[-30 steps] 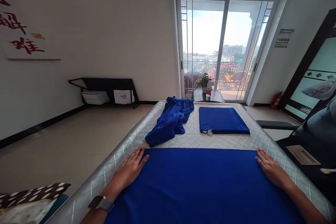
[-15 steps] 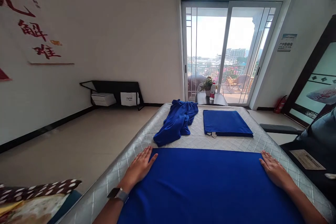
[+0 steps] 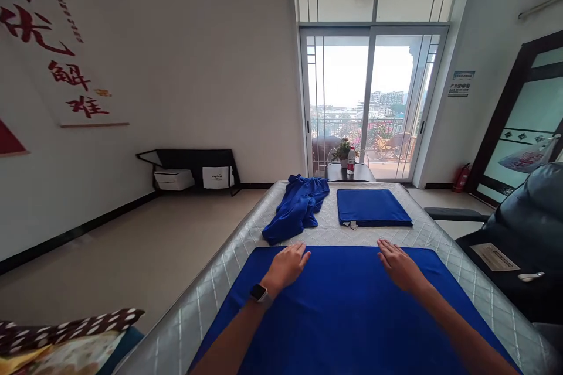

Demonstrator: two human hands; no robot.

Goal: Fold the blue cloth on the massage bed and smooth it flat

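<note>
Mattress (image 3: 328,235): crumpled cloth (image 3: 299,209) near far left corner, folded cloth (image 3: 373,206) near far right. Left hand (image 3: 287,265) and right hand (image 3: 399,266) released, outstretched over spread cloth (image 3: 347,304) between side edges.

At far left, two white boxes (image 3: 173,180) sit at a low black stand (image 3: 193,158); a scroll (image 3: 79,85) with red characters hangs on the left wall. Before the far glass sliding door (image 3: 372,58), a small table (image 3: 366,176) bears a potted plant (image 3: 343,152) and a bottle (image 3: 350,162). A red fire extinguisher (image 3: 461,178) stands far right; nearer, a brown card (image 3: 494,257) lies on a black chair (image 3: 534,205).
</note>
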